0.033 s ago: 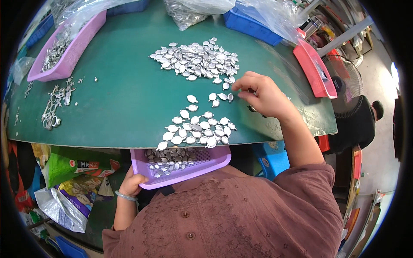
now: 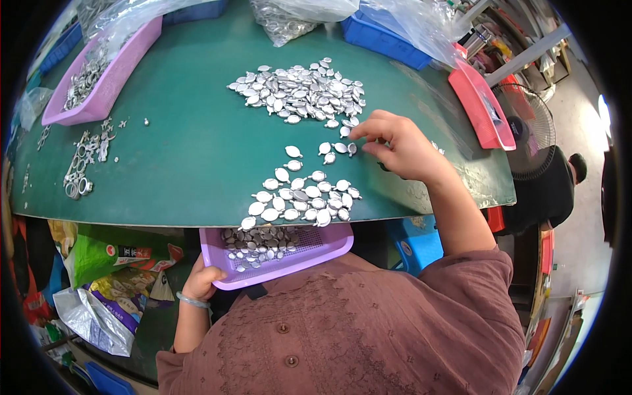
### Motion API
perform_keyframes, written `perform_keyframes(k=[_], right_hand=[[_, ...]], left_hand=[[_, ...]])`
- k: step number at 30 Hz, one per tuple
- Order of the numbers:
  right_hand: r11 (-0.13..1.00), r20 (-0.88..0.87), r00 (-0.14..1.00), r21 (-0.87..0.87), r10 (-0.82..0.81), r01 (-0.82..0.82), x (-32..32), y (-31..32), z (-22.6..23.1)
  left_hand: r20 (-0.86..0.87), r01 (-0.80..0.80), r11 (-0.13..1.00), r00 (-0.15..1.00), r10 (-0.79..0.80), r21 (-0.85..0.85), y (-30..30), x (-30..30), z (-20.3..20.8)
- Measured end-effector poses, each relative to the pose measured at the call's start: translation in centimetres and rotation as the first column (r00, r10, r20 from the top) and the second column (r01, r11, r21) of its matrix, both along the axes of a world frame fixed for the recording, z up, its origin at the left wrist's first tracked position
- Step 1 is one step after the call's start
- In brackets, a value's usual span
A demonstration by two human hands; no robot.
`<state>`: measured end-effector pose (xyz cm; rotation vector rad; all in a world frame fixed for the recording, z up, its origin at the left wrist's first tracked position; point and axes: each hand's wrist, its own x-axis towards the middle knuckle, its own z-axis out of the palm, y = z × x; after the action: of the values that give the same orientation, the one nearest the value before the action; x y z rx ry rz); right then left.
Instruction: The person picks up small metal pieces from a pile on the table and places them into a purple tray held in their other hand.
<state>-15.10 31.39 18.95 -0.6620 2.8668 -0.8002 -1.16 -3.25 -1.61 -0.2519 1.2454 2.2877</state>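
My left hand grips the near left corner of a purple plastic basket, thumb over the rim. The basket is tilted under the table's front edge, with small silvery oval metal pieces inside. My right hand is above the table, forefinger and thumb a little apart, other fingers curled; a dark glint shows at its lower edge, too hidden to name. Its fingertips are close to a few loose oval pieces. A scattered group of oval pieces spreads to the front edge; a dense heap lies farther back.
On the green table at left are a pink-purple basket of metal parts and loose ring-shaped parts. Clear plastic bags and a blue bin stand at the back. A pink tray and a fan are at right.
My right hand has moved slightly left and up, its fingertips nearer the loose oval pieces. My left hand and the basket have stayed put.
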Motion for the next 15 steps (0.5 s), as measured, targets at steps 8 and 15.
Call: perform_keyframes(k=[8,15], right_hand=[[0.994,-0.074,0.992,0.046,0.106,-0.102,-0.14,0.29,-0.98],[0.988,-0.024,0.991,0.085,0.130,-0.128,0.26,0.26,-0.37]], left_hand=[[0.002,-0.007,1.000,1.000,0.007,0.010,0.10,-0.05,0.01],[0.001,0.015,1.000,1.000,-0.015,-0.001,0.20,-0.21,0.44]])
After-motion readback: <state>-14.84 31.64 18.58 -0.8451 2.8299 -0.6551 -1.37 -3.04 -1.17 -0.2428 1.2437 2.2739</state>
